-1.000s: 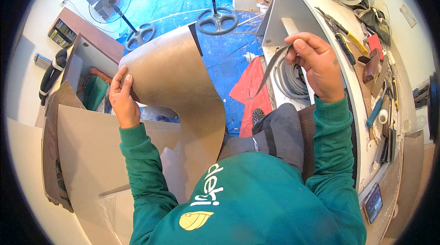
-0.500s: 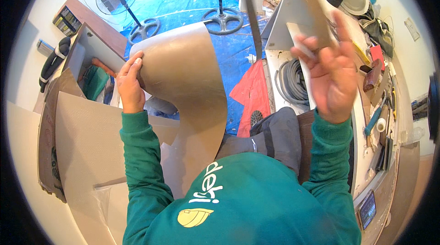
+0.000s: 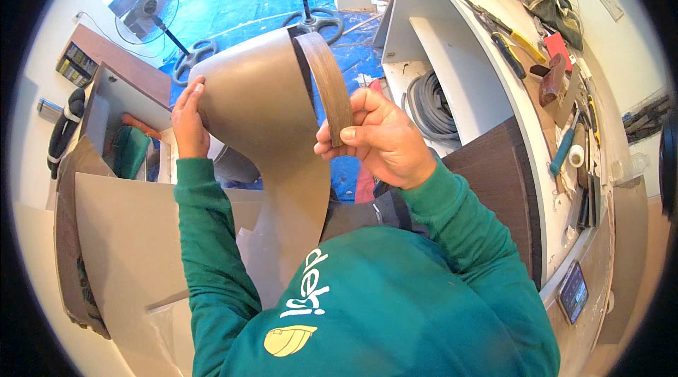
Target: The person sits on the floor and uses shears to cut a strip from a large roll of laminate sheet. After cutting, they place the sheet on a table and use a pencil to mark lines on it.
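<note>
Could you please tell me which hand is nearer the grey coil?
Right. The right hand is left of the coil, holding a strip; the left hand is farther left, at the brown sheet.

There are two hands (image 3: pixel 390 138), one wood-grain strip (image 3: pixel 328 84), two fans (image 3: pixel 150 7) and one phone (image 3: pixel 573 292).

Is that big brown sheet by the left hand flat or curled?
Curled: the brown sheet rises and bends over in a rounded curve, with the left hand at its edge.
</note>
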`<move>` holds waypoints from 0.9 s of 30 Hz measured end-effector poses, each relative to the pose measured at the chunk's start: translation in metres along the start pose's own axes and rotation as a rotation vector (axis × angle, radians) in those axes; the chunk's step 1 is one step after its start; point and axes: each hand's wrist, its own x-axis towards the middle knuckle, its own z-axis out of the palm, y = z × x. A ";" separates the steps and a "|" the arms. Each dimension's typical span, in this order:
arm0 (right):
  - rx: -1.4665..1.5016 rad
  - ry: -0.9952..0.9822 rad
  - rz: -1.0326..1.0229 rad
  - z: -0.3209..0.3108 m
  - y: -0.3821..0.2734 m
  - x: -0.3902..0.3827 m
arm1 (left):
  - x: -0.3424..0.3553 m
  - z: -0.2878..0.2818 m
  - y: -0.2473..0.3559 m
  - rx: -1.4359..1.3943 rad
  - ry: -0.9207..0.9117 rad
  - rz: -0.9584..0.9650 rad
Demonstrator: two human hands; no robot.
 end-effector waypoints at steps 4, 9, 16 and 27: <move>-0.067 -0.011 0.062 -0.009 -0.014 -0.014 | 0.038 -0.041 -0.057 -0.149 -0.117 -0.148; -0.223 0.085 0.108 -0.037 -0.025 -0.045 | 0.057 -0.067 -0.127 -0.032 -0.065 -0.314; -0.289 0.324 0.073 -0.050 -0.029 -0.063 | 0.053 -0.058 -0.280 0.255 -0.001 -0.529; -0.574 0.605 0.247 -0.054 -0.018 -0.037 | -0.003 -0.099 -0.433 1.125 -0.191 -0.523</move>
